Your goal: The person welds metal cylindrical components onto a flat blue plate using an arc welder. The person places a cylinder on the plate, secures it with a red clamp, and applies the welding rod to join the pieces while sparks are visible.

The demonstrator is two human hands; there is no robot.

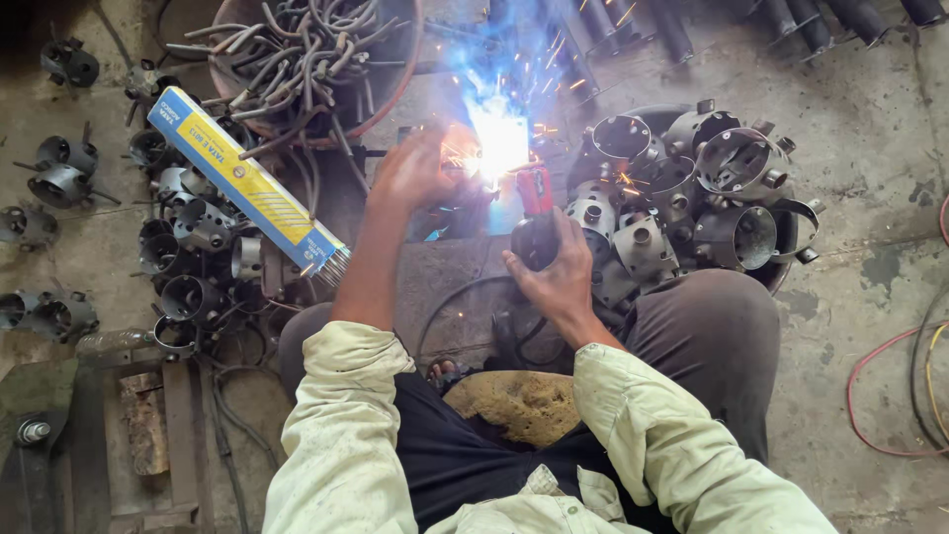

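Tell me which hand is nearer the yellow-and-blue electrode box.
Left. The left hand is just right of the box, beside the arc; the right hand, gripping the red-tipped holder, is farther right.

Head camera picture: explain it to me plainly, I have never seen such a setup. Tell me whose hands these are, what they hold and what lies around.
The camera sits on a person's head and looks down at their own arms and lap; they squat on a concrete floor. The right hand has its grip closed on a red-tipped welding holder. The left hand steadies something beside the bright blue-white arc; the glare hides what. Right of it is a heap of grey metal cups, with more cups on the left. A blue and yellow box of welding rods lies open, and bent rods fill a round basket.
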